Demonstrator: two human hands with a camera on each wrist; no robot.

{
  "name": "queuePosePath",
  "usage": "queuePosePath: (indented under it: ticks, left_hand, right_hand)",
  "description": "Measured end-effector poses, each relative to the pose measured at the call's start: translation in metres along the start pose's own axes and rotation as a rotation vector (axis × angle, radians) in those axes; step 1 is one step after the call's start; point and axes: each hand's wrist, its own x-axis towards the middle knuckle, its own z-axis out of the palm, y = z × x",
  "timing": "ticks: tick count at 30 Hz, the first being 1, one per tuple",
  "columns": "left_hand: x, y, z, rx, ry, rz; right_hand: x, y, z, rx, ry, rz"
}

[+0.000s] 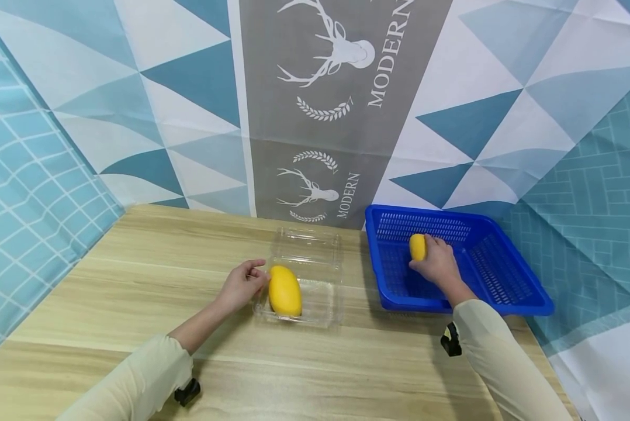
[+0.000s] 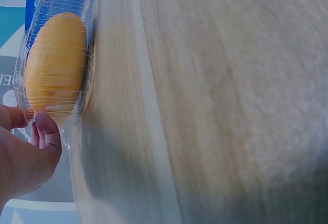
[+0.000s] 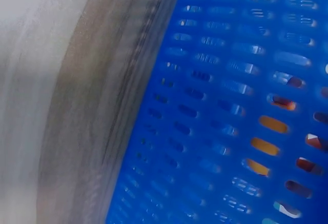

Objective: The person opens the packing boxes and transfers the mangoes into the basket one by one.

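Observation:
A yellow mango (image 1: 285, 290) lies in the left side of a clear plastic clamshell container (image 1: 317, 301), whose lid stands open at the back. At the container's left edge, my left hand (image 1: 243, 285) pinches the rim between thumb and fingers. The left wrist view shows the mango (image 2: 57, 62) through the ribbed plastic wall, right beside the fingertips. Inside a blue plastic basket (image 1: 375, 257), my right hand (image 1: 438, 260) grips a second yellow mango (image 1: 417, 247). From the right wrist, the basket's slotted wall (image 3: 205, 106) hides the hand, with yellow showing through several slots.
The wooden tabletop (image 1: 304, 368) runs under both containers. Behind it hangs a patterned cloth (image 1: 304, 128) with deer prints, close to the basket's back rim. Blue tiled cloth (image 1: 20, 175) borders the left side, and teal cloth (image 1: 599, 216) the right.

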Motion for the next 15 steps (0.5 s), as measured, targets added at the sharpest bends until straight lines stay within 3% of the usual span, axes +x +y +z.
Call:
queuePosePath:
  ticks: [15]
  left_hand:
    - [0.000, 0.000, 0.001, 0.036, 0.011, 0.000]
  right_hand:
    - [0.012, 0.010, 0.004, -0.014, -0.041, 0.003]
